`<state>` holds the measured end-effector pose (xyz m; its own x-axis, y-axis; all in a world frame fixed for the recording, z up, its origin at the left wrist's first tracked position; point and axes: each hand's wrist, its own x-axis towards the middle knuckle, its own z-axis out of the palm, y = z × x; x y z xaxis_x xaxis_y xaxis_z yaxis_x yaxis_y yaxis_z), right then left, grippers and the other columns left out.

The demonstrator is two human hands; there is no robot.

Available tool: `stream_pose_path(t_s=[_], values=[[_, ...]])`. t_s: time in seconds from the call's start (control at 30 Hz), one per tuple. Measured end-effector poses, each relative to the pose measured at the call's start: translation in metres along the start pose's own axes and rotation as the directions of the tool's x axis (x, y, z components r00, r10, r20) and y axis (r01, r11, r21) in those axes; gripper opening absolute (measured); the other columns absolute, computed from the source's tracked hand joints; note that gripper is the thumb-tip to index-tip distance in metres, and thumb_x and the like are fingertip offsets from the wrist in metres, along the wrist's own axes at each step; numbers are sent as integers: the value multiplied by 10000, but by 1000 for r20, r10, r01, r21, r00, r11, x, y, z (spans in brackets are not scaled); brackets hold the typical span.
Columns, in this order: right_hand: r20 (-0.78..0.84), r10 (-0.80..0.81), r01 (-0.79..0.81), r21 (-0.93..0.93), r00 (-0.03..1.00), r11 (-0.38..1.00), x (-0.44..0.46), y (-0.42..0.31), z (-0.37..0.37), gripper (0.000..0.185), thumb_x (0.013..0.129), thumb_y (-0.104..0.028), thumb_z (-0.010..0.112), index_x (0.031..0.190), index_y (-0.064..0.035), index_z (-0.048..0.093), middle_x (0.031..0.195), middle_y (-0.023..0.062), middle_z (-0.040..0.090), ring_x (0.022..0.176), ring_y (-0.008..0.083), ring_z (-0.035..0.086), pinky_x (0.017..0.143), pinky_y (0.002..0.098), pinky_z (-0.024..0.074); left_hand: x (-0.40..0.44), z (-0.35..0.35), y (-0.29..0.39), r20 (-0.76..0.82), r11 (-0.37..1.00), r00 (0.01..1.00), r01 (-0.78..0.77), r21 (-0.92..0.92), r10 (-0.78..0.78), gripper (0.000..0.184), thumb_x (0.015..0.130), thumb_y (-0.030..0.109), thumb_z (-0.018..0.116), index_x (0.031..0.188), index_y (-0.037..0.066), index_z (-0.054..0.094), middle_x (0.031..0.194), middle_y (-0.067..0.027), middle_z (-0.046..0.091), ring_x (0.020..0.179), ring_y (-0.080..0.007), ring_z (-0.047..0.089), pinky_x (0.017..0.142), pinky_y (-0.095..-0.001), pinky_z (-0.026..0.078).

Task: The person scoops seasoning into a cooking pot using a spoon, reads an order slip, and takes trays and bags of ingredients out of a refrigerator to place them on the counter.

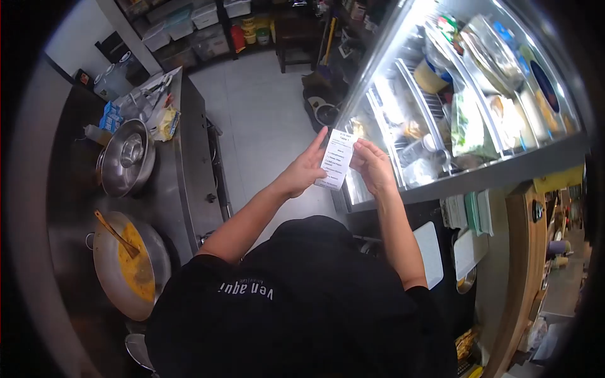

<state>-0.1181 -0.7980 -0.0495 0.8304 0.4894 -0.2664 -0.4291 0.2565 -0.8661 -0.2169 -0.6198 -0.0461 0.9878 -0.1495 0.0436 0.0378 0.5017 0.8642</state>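
A white printed order slip [338,154] is held up in front of my body, with rows of dark text facing me. My left hand [304,169] grips its lower left edge, thumb across the print and index finger stretched upward. At the upper right edge, my right hand [374,162] pinches the paper between thumb and fingers. Parts of the fingers behind the slip are hidden. Just beyond my right hand stands a lit glass-fronted refrigerator [377,206] with bagged and packed food on its shelves.
At left, a steel counter [183,126] carries a steel bowl [142,170] and a large pan [108,277] of yellow-orange food with a wooden spoon [116,234]. Storage bins [179,26] line a back shelf. White boards [429,252] stand at right.
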Motion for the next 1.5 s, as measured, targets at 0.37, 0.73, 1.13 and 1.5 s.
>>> stream_pose_path(t_s=[0.37, 0.73, 1.13, 1.5], values=[[10, 2, -2, -27, 1000, 1000, 105, 5, 57, 226, 884, -113, 596, 1073, 10, 583, 982, 94, 643, 847, 175, 633, 766, 296, 505, 40, -97, 18, -67, 966, 967, 237, -108, -245, 328, 905, 16, 532, 1229, -20, 495, 1106, -112, 621, 986, -206, 631, 880, -355, 517], [82, -32, 40, -86, 996, 995, 288, -43, 69, 310, 855, -103, 633, 1116, 55, 581, 1009, 117, 650, 902, 168, 626, 823, 285, 486, 195, -187, 74, -112, 954, 947, 300, -14, -300, 307, 911, 25, 509, 1214, -25, 508, 1126, -130, 620, 964, -235, 648, 843, -349, 531], [-80, -59, 66, 85, 995, 994, 426, -109, 67, 302, 848, -69, 641, 1118, 45, 568, 1006, 113, 653, 883, 172, 639, 807, 286, 507, 359, -256, 120, 85, 896, 901, 432, -103, -425, 383, 914, 51, 518, 1281, -11, 427, 1174, -182, 597, 1020, -298, 630, 876, -398, 527], [-585, -176, 304, 128, 792, 944, 469, -136, 69, 297, 849, -83, 660, 1113, 10, 560, 893, 85, 666, 708, 106, 635, 551, 215, 512, 494, -287, 140, 625, 714, 540, 699, 40, -564, 473, 890, 17, 534, 1335, 10, 375, 1220, -197, 549, 1099, -369, 575, 950, -452, 479]])
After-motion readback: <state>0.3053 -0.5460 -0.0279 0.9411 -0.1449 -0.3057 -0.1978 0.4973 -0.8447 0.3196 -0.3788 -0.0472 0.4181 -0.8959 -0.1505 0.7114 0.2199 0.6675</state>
